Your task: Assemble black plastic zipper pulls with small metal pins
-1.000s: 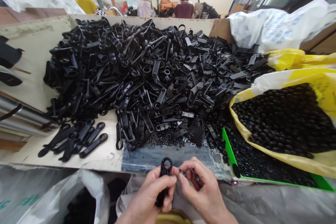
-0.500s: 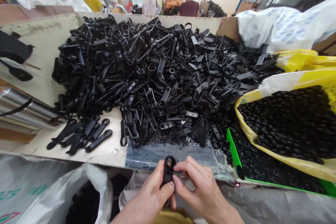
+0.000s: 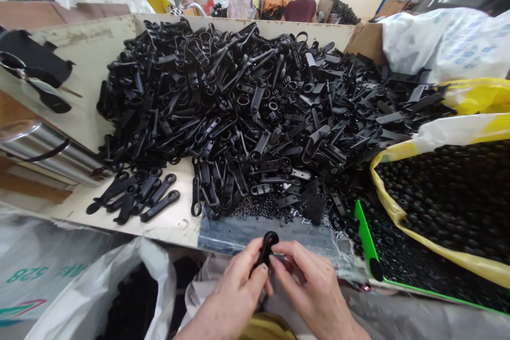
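Note:
A long black plastic part with a ring end (image 3: 269, 241) is tilted up above the near edge of the bench. My left hand (image 3: 239, 282) is closed around its lower body, thumb across it. My right hand (image 3: 313, 279) has its index finger and thumb at the part's right side, just below the ring; whether a small piece is between them is hidden. Beyond my hands lies a dark mat (image 3: 227, 234), with small metal bits (image 3: 305, 219) along its far edge. Similar finished-looking black parts (image 3: 161, 204) lie grouped on the left.
A big heap of black plastic pieces (image 3: 223, 101) fills the bench. To the right are a green-edged tray (image 3: 364, 234) and a yellow-white bag (image 3: 384, 186) of small black pieces. A steel flask (image 3: 51, 146) lies left; an open white sack (image 3: 165, 281) stands below. Several people sit beyond.
The view has swung slightly left, so the bench appears shifted right. The black part in my left hand has turned from showing its hollow ribbed side to showing a smoother one.

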`<state>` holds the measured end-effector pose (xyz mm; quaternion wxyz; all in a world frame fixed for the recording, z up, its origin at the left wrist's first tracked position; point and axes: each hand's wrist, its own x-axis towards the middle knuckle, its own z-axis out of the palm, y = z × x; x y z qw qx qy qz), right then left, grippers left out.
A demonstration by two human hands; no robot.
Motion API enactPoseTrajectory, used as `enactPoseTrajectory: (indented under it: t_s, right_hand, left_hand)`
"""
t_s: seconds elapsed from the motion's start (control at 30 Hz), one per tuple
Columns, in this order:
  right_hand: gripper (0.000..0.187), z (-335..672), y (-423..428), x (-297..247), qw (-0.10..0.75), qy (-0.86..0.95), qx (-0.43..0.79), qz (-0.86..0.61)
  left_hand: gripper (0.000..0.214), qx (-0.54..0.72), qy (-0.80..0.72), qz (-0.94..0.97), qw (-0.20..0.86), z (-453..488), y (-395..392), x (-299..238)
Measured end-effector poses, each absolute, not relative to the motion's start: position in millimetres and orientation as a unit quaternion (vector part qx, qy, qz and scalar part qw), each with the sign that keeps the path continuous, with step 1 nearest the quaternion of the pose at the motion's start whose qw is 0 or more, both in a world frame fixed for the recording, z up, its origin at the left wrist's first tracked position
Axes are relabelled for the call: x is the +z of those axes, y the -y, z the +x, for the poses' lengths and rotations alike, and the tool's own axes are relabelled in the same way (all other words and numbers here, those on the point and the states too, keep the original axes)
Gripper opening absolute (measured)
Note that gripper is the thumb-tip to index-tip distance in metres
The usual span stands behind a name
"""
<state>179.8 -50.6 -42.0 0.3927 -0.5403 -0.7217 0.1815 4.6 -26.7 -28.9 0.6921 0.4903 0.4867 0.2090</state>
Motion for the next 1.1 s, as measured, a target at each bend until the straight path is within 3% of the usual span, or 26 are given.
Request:
enactPoseTrajectory:
  t_s: [0.3,0.5,0.83,1.1]
  right_hand:
    - [0.012,168.2,62.9,-50.0,0.454,0.687,0.196,-0.532]
    - [0.022,173.3,61.2,-49.6,0.422,0.738,0.129,-0.511]
    - [0.025,187.9,70.8,-33.9,0.381,0.718,0.211,-0.543]
    - [0.024,183.8,65.5,-44.9,0.294,0.728,0.313,-0.534]
  left_hand:
    - [0.028,0.234,-0.525,0.549,0.606,6.4,24.4,-20.1]
    - [0.021,0.207,-0.509,0.592,0.589,6.4,17.9,-19.6]
    - [0.038,0.237,-0.502,0.554,0.62,2.0,14.2,-32.4]
    - [0.045,0.273,-0.505,0.502,0.647,3.2,14.5,-40.1]
